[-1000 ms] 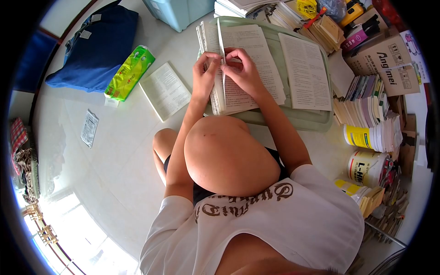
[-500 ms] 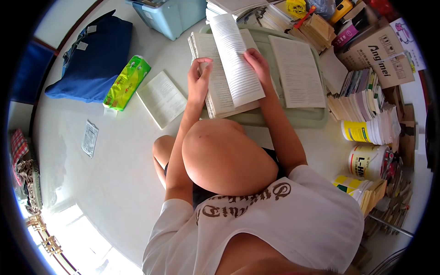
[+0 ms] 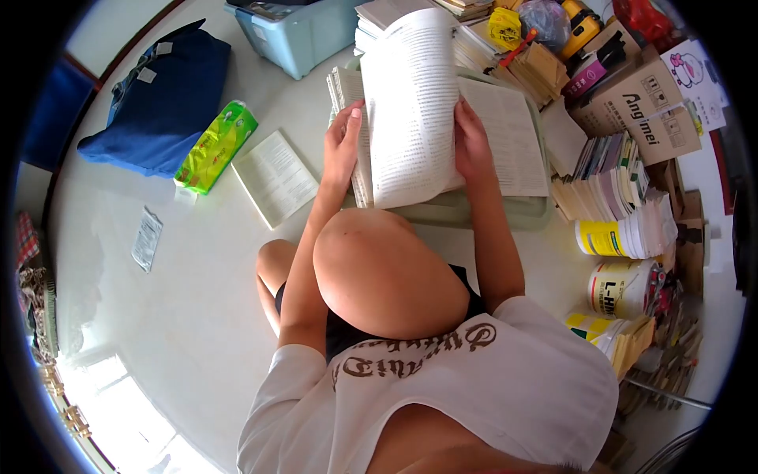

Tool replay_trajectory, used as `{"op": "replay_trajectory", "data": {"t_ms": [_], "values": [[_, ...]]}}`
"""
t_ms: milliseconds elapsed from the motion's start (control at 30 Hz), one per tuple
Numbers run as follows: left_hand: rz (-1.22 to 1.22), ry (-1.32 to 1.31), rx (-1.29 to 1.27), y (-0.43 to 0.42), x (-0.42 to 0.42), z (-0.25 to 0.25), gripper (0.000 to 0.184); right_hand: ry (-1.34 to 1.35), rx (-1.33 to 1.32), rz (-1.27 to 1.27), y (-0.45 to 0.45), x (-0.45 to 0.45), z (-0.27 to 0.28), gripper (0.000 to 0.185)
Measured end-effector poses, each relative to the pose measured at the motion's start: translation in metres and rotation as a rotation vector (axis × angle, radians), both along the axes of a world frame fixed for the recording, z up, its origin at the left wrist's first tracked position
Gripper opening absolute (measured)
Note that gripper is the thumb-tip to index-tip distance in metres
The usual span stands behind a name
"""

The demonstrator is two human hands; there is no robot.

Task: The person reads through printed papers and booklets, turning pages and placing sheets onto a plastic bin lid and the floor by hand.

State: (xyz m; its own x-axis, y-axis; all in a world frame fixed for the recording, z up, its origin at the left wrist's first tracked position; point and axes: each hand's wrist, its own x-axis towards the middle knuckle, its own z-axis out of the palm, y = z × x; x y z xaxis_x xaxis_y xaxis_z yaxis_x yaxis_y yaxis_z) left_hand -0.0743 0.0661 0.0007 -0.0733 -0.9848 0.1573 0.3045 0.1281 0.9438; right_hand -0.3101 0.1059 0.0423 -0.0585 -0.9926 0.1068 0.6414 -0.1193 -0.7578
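Observation:
An open book (image 3: 410,110) with printed text lies in front of my raised knee, one leaf standing up and curving across it. My left hand (image 3: 343,146) is closed at the book's left side, thumb on top of the thick block of pages. On the other side, my right hand (image 3: 472,141) pinches the right edge of the lifted leaf. Beneath is a pale green plastic lid (image 3: 505,215), and on it a loose printed sheet or booklet (image 3: 505,138), partly covered by the leaf and my right hand.
Left on the floor are a thin open booklet (image 3: 275,178), a green tissue pack (image 3: 215,148), a blue bag (image 3: 170,99) and a grey packet (image 3: 147,239). Behind stands a blue bin (image 3: 304,39). Stacked books (image 3: 608,178), a cardboard box (image 3: 643,107) and white buckets (image 3: 620,288) line the right.
The leaf has swung leftward and opened broader, now covering the left page. My right hand has moved slightly right and down with its edge. My left hand stays at the book's left side.

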Motion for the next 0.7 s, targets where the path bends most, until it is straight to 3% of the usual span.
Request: {"op": "replay_trajectory", "data": {"t_ms": [67,133,167,233,367,433,467,533,567,600,667,700], "values": [[-0.084,-0.005,0.096,-0.002,0.004,-0.005,0.047,0.060,0.072,0.051,-0.005,-0.017,-0.016,0.020],[-0.091,-0.075,0.138,0.000,0.008,-0.001,0.048,0.444,0.303,-0.083,-0.006,-0.030,-0.026,0.018],[-0.075,-0.024,0.168,0.004,0.006,0.005,0.047,0.448,0.302,-0.077,-0.008,-0.035,-0.032,0.018],[-0.096,0.031,0.226,0.001,0.009,0.000,0.046,0.969,0.171,-0.349,-0.012,-0.039,-0.041,0.022],[-0.079,0.071,0.221,0.001,0.006,-0.003,0.048,1.065,0.113,-0.411,-0.012,-0.029,-0.037,0.025],[-0.059,0.138,0.194,-0.002,0.006,-0.004,0.052,1.322,0.022,-0.653,-0.006,-0.012,-0.023,0.025],[-0.055,0.138,0.197,-0.001,0.007,-0.004,0.052,1.322,0.022,-0.648,-0.006,-0.003,-0.018,0.025],[-0.073,0.200,0.258,0.001,0.008,0.002,0.056,1.713,-0.375,-0.907,-0.007,0.015,-0.012,0.025],[-0.070,0.199,0.261,0.001,0.008,0.003,0.056,1.529,-0.391,-0.715,-0.007,0.026,-0.012,0.026],[-0.080,0.238,0.267,0.000,0.008,0.003,0.055,1.529,-0.389,-0.711,-0.005,0.043,-0.007,0.026],[-0.092,0.274,0.278,-0.001,0.007,0.001,0.055,1.177,-0.265,-0.329,-0.001,0.076,0.005,0.029],[-0.110,0.270,0.255,-0.002,0.007,-0.001,0.053,1.175,-0.263,-0.329,-0.003,0.082,0.003,0.029]]}}
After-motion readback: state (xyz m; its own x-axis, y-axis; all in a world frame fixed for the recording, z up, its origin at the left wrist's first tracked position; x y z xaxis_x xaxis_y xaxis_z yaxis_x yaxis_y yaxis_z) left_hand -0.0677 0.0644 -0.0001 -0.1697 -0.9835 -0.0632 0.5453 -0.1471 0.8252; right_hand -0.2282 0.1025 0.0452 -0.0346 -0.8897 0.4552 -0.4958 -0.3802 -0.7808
